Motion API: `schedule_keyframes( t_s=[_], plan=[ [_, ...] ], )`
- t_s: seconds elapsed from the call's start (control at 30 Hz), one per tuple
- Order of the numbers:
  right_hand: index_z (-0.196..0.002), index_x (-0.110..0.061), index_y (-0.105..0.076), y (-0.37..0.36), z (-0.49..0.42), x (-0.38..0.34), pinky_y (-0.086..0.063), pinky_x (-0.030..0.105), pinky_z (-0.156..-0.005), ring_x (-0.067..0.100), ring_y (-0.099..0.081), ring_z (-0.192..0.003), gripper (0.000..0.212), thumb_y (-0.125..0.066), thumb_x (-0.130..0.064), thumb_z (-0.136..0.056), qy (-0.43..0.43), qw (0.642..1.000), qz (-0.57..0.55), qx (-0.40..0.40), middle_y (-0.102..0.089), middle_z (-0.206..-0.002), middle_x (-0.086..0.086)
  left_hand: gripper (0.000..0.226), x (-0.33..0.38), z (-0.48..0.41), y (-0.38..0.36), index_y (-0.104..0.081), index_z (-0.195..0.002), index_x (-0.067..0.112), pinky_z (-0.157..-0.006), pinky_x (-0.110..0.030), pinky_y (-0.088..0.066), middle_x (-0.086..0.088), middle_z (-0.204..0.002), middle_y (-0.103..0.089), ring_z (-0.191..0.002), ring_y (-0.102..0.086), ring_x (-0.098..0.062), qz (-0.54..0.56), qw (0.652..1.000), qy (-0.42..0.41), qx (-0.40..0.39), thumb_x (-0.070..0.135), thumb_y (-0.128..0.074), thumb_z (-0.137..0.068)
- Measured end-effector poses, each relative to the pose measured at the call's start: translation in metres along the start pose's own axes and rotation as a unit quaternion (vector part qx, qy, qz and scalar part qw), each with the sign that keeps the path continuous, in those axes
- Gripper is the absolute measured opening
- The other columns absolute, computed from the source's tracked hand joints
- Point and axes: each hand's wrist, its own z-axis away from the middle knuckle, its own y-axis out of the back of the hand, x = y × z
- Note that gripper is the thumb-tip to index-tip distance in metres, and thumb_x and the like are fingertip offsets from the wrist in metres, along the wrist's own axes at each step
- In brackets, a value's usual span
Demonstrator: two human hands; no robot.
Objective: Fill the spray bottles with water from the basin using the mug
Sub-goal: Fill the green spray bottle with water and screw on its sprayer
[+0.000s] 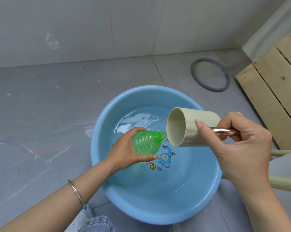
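Note:
A blue basin (158,213) on the floor holds clear water. Over it my left hand (124,151) grips a green ribbed spray bottle (146,143) without its cap, tilted with its open neck pointing right. My right hand (240,141) holds a beige mug (190,126) by its shiny copper-coloured handle, thumb pressed on the mug's side. The mug is tipped on its side, its rim right next to the bottle's neck. The inside of the mug that I can see looks empty. A cartoon print shows on the basin's bottom.
A grey rubber ring (210,74) lies on the tiled floor behind the basin. A wooden slatted pallet (272,91) stands at the right. Pale green bars and a white object (285,166) sit at the right edge. A white wall runs behind.

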Motion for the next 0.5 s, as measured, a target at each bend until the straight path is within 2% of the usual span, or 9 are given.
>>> schedule_keyframes(
  t_s=[0.3,0.5],
  plan=[
    [-0.053,-0.012,-0.04,-0.0001,0.0003,-0.0022,-0.026,0.016,-0.057,0.013,-0.035,-0.056,0.043,-0.075,-0.025,-0.074,0.01,1.0,0.013,0.0,-0.044,-0.063,0.002,0.087,0.0004,0.0012,0.0006,-0.052,-0.118,0.043,-0.098,-0.034,-0.047,0.026,-0.115,-0.06,-0.112,-0.056,-0.003,0.008,1.0,-0.004,0.002,0.076,-0.078,-0.041],
    [-0.053,-0.014,-0.04,-0.0006,0.0004,-0.0035,-0.026,0.015,-0.057,0.011,-0.035,-0.056,0.042,-0.075,-0.024,-0.073,0.023,1.0,0.011,-0.003,-0.045,-0.06,-0.005,0.089,0.0005,0.0012,0.0005,-0.052,-0.119,0.043,-0.1,-0.034,-0.046,0.026,-0.117,-0.059,-0.114,-0.054,-0.003,0.004,1.0,-0.006,0.001,0.077,-0.077,-0.041]
  ],
)
